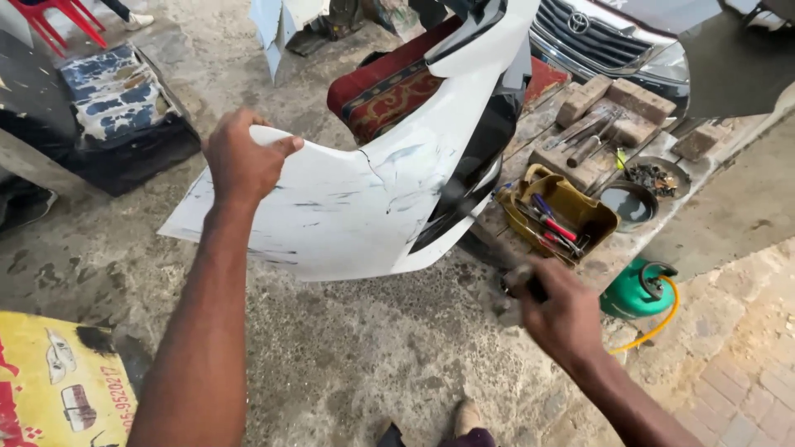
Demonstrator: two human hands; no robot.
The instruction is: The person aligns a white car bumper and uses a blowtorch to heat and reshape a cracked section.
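While the left hand [242, 161] grips its top edge, the white car bumper [364, 199] stands tilted over the concrete floor [356, 356].
Head view: the grip likely keeps the scuffed panel upright, facing the person. Right hand [556, 310] closed around a small blurred dark tool [520, 285], just below the bumper's lower corner. Yellow tool tray [571, 213] on the tabletop [617, 248] nearby, green gas cylinder [638, 290] beside it.

Blurred tool [517, 291] in right hand [563, 310]
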